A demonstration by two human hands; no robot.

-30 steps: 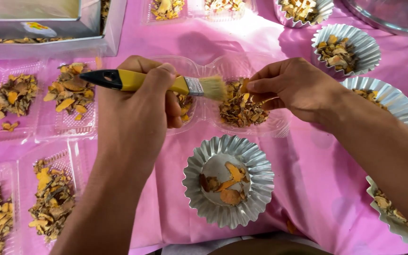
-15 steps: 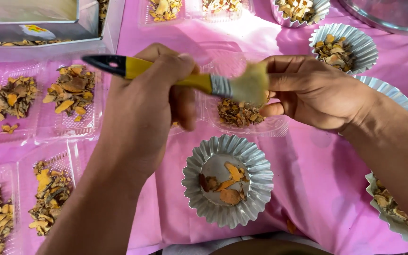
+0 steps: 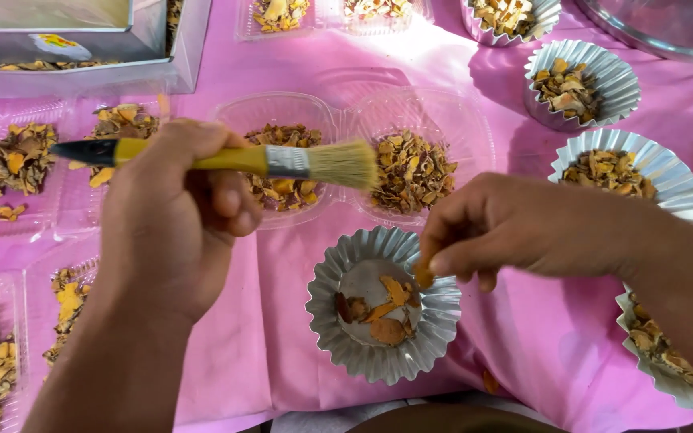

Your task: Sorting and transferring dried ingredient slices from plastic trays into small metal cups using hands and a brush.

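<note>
Hands: left [image 3: 174, 212] holds one brush [image 3: 282, 160], right [image 3: 507, 232] one chip [image 3: 424, 277].

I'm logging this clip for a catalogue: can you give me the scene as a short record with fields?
Left hand: holds a yellow-handled brush level above the clear plastic tray.
Right hand: pinches an orange dried piece over the fluted foil cup.
Foil cup contents: a few dried pieces.
Surface: pink cloth.
Nearby: more filled foil cups.
</note>
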